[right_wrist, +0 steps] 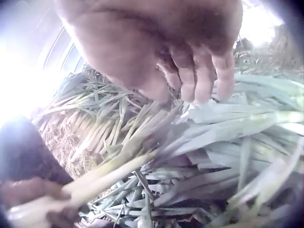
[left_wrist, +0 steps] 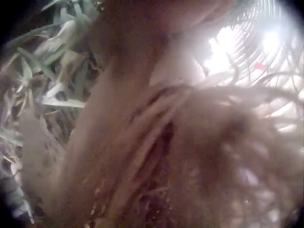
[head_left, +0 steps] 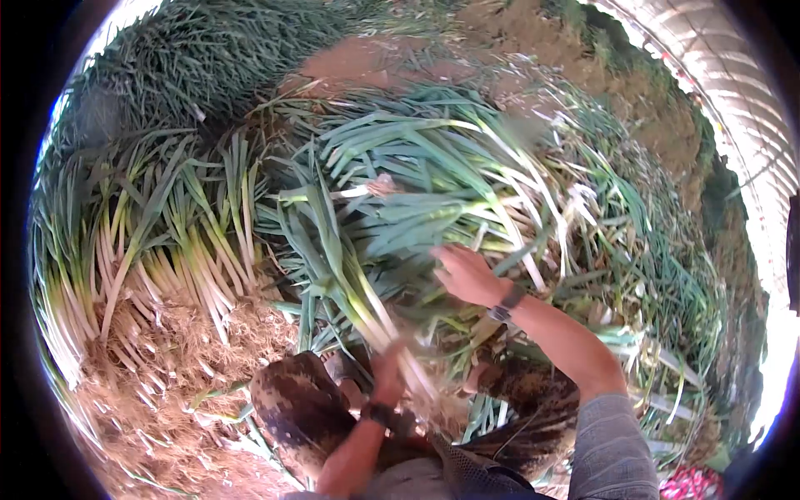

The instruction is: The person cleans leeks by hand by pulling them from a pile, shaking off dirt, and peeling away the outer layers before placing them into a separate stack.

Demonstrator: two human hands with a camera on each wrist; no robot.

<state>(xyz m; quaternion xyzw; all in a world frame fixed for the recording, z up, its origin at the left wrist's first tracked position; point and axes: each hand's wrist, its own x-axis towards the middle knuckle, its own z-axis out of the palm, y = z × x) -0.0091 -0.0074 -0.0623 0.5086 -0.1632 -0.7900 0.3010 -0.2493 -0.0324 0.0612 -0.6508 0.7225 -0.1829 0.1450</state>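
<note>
Grey sleeve point(head_left: 612, 446) lies nearest; right hand point(head_left: 468, 275) is loose, left hand point(head_left: 388, 375) grips leeks point(head_left: 367, 310), long axis slanting, leaves point(head_left: 327, 237) away leftward, blurred roots point(head_left: 446, 412) seemingly toward the person.

A ribbed, arched roof point(head_left: 725, 50) curves along the right side above a brown earth bank point(head_left: 667, 137); reddish soil point(head_left: 358, 62) stretches beyond, and red-and-white patterned fabric point(head_left: 692, 483) lies lower right.
</note>
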